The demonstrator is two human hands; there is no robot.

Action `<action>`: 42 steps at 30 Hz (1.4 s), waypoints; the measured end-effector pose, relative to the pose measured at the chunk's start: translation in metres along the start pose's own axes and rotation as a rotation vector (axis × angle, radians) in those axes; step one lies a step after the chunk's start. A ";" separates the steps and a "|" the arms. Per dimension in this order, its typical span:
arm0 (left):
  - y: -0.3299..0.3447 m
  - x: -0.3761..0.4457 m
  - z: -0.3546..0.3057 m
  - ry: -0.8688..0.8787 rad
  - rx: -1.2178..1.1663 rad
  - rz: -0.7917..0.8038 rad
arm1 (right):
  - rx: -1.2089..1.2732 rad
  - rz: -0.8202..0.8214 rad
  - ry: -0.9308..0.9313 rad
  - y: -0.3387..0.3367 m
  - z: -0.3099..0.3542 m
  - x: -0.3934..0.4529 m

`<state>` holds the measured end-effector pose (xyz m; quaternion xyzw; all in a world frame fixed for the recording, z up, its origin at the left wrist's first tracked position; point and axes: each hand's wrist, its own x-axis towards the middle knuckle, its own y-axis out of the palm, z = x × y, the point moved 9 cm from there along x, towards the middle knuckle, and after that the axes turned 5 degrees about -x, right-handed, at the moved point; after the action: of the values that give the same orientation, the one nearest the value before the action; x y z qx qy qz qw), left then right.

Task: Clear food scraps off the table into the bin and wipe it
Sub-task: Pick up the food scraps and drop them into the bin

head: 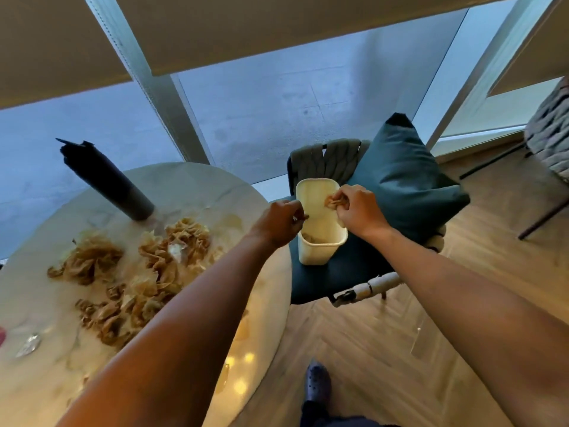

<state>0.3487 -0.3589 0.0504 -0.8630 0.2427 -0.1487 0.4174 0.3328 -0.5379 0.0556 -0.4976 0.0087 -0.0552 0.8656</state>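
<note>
Scraps (147, 272): light, crumpled, soft; we gather them by handfuls off the desk (215, 186).
Hands: right hand (354, 208) clutches a wad over the bin (320, 229); left hand (281, 221) pinches a bit.

A bright corner by tall windows, with wood underfoot

Pale blinds (77, 41) hang partway down over big glass panes (277, 112) split by a white frame (172, 112); the floor (385, 340) is herringbone wood, catching warm light, and a dark teal chair (332, 272) with a woven back carries a matching cushion (403, 180), while a second grey woven chair (551, 137) sits off to the right
</note>
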 end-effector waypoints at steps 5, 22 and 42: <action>0.023 0.033 0.002 -0.050 -0.110 0.004 | 0.044 0.081 -0.009 0.011 -0.009 0.033; -0.031 -0.037 0.074 -0.290 0.053 0.002 | -0.065 0.271 -0.196 0.056 0.047 0.025; -0.053 -0.277 0.156 -0.520 0.100 0.011 | -0.142 0.534 -0.334 0.178 0.185 -0.128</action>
<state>0.2039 -0.0792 -0.0170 -0.8492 0.1242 0.0684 0.5086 0.2340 -0.2763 -0.0096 -0.5389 0.0006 0.2571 0.8022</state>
